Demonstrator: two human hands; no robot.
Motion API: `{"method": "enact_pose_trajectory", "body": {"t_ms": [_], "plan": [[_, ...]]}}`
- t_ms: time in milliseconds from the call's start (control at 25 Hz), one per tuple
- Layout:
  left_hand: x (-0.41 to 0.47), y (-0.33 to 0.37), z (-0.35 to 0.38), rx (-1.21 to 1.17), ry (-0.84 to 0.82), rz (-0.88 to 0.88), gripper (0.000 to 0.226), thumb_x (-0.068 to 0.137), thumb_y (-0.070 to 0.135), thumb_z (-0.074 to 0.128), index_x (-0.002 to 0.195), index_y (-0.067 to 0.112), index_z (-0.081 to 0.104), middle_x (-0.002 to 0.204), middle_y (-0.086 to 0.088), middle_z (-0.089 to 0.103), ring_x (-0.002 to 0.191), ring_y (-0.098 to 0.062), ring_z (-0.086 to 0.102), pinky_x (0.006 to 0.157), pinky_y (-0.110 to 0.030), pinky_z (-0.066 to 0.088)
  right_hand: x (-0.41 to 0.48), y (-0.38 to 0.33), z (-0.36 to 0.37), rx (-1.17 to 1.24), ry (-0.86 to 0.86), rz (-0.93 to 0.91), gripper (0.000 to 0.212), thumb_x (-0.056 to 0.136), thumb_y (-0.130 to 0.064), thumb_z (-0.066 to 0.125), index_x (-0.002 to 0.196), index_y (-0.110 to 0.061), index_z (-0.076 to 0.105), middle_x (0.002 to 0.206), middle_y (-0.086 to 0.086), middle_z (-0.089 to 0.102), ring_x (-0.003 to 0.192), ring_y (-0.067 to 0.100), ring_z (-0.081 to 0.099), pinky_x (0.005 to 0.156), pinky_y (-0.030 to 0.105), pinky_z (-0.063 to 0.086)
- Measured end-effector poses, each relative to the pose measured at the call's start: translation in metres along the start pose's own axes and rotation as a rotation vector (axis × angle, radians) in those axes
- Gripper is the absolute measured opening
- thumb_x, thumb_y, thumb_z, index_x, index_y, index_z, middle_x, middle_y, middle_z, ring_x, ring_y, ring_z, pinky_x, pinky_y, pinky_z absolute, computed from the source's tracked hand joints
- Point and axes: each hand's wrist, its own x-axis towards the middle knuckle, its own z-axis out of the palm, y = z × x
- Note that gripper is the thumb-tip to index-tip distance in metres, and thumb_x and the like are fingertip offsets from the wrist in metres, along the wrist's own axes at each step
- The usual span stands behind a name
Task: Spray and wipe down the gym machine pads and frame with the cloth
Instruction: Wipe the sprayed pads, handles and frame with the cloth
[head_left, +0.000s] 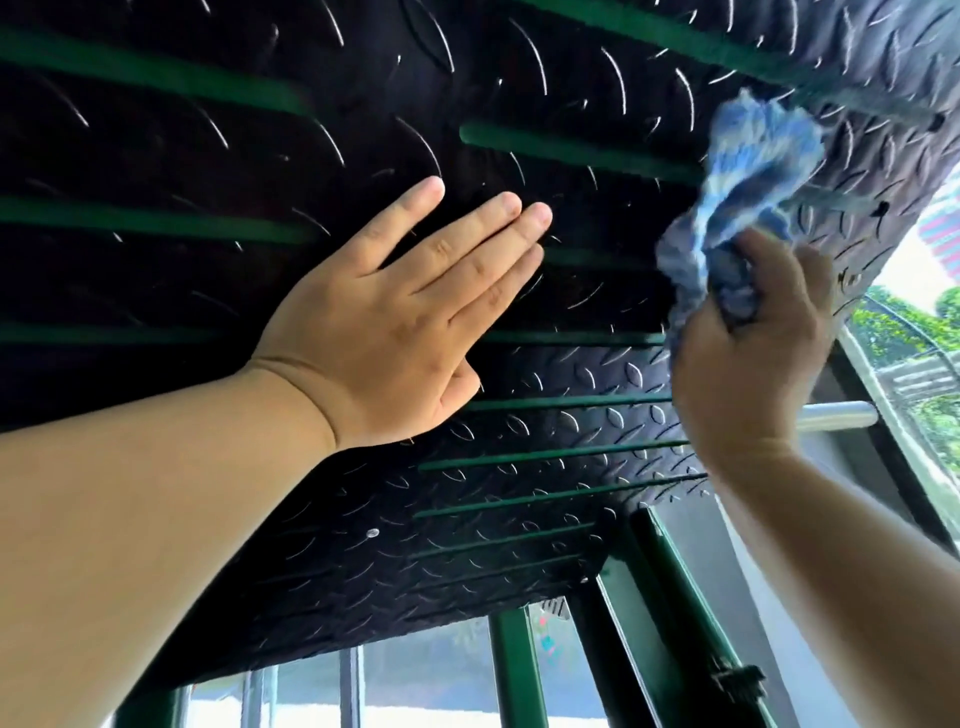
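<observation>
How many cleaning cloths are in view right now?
1: a crumpled blue-and-white cloth, gripped by the right hand against the upper right of the black diamond-tread plate. Others may be hidden.

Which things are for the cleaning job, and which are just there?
For the job: blue cloth, gripped by the right hand; black tread plate, with the left hand resting flat on it; green frame.
Just there: window; trees outside.
</observation>
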Motion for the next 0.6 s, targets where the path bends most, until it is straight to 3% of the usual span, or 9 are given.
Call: {"method": "enact_pose_trajectory", "body": {"t_ms": [120, 200, 240, 320, 400, 480, 600], "plan": [[0.001, -0.001, -0.001, -0.010, 0.006, -0.004, 0.063, 0.091, 0.028, 0.022, 0.149, 0.005, 0.025, 0.158, -0.009, 0.019, 0.145, -0.022, 0.019, 0.117, -0.048, 0.015, -0.058, 0.009, 0.000, 0.002, -0.236, -0.163, 0.024, 0.075, -0.002, 0.051, 0.091, -0.007, 0.068, 0.100, -0.006, 0.049, 0.091, 0.025, 0.050, 0.076, 0.028, 0.041], [0.001, -0.001, -0.002, -0.022, 0.007, -0.018, 0.062, 0.089, 0.025, 0.026, 0.149, 0.006, 0.027, 0.157, -0.009, 0.021, 0.144, -0.022, 0.021, 0.117, -0.048, 0.015, -0.092, 0.019, -0.019, -0.008, -0.412, -0.257, 0.023, 0.073, -0.002, 0.050, 0.088, -0.008, 0.067, 0.099, -0.006, 0.053, 0.088, 0.021, 0.051, 0.074, 0.028, 0.042], [0.000, -0.001, -0.002, -0.025, 0.003, -0.022, 0.062, 0.089, 0.024, 0.026, 0.149, 0.006, 0.027, 0.157, -0.008, 0.022, 0.144, -0.022, 0.021, 0.117, -0.049, 0.015, -0.085, 0.029, -0.022, -0.007, -0.413, -0.234, 0.028, 0.072, 0.002, 0.053, 0.092, -0.010, 0.067, 0.100, -0.005, 0.054, 0.087, 0.018, 0.051, 0.075, 0.028, 0.043], [0.000, 0.000, -0.002, -0.023, -0.011, -0.021, 0.062, 0.090, 0.024, 0.027, 0.149, 0.006, 0.026, 0.157, -0.008, 0.021, 0.145, -0.022, 0.020, 0.118, -0.049, 0.013, -0.040, 0.041, -0.015, -0.008, -0.258, -0.100, 0.047, 0.068, 0.004, 0.061, 0.101, -0.029, 0.062, 0.099, 0.000, 0.056, 0.086, 0.019, 0.053, 0.073, 0.033, 0.048], [0.001, 0.000, -0.006, -0.047, -0.029, -0.030, 0.061, 0.091, 0.023, 0.026, 0.149, 0.007, 0.025, 0.158, -0.008, 0.019, 0.145, -0.023, 0.019, 0.118, -0.049, 0.011, 0.019, 0.044, -0.003, 0.073, -0.078, 0.066, 0.046, 0.067, -0.006, 0.064, 0.094, -0.042, 0.053, 0.097, 0.007, 0.058, 0.084, 0.025, 0.056, 0.070, 0.040, 0.051], [0.002, 0.004, -0.012, -0.104, -0.063, -0.062, 0.061, 0.089, 0.022, 0.030, 0.149, 0.007, 0.026, 0.158, -0.009, 0.019, 0.145, -0.023, 0.017, 0.117, -0.051, 0.008, 0.025, 0.039, -0.004, -0.013, -0.080, 0.105, 0.025, 0.069, -0.004, 0.056, 0.080, -0.026, 0.056, 0.089, 0.003, 0.053, 0.078, 0.020, 0.050, 0.067, 0.025, 0.043], [0.010, 0.014, -0.018, -0.156, -0.102, -0.021, 0.062, 0.087, 0.021, 0.034, 0.148, 0.009, 0.029, 0.157, -0.010, 0.019, 0.145, -0.024, 0.017, 0.117, -0.054, 0.007, -0.026, 0.037, -0.029, -0.091, -0.407, -0.146, 0.019, 0.068, 0.003, 0.053, 0.077, -0.009, 0.065, 0.089, -0.005, 0.049, 0.082, 0.024, 0.051, 0.067, 0.022, 0.031]]}}
